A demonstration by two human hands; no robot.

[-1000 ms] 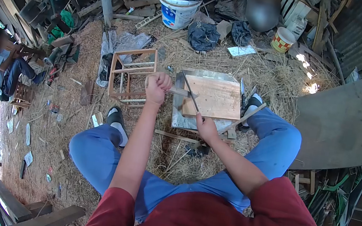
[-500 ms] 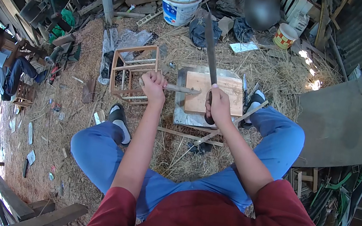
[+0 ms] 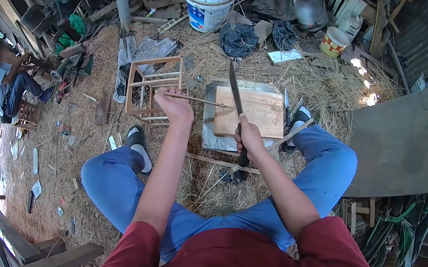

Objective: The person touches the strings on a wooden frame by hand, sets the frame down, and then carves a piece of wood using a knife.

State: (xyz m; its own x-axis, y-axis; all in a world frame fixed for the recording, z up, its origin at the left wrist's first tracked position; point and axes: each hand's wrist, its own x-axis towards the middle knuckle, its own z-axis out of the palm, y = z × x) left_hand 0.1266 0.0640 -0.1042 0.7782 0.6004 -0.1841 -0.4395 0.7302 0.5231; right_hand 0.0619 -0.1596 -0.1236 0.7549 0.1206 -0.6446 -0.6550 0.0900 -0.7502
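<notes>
In the head view my left hand [image 3: 175, 106] is closed round one end of a thin wooden stick [image 3: 202, 100], palm turned up. The stick points right, its far end over a thick wooden board [image 3: 263, 115]. My right hand [image 3: 249, 138] grips the black handle of a long machete [image 3: 236, 89]. Its blade slants up and left, crossing in front of the stick's far end; whether they touch I cannot tell. Under the board lies a grey metal-looking slab [image 3: 210, 113]. Left of it stands a small wooden frame [image 3: 131, 84], near my left hand.
Straw and shavings cover the ground. Blades [image 3: 288, 103] lie beside my right foot. A white bucket [image 3: 207, 9], black bags [image 3: 238, 39] and a smaller tub [image 3: 334, 42] stand at the back. A large grey sheet [image 3: 406, 144] leans right. Another person [image 3: 3, 79] sits far left.
My left hand has rolled over, turning the stick, and shifted slightly left. My right hand has moved down and left, and the machete now tilts further left with its tip lower.
</notes>
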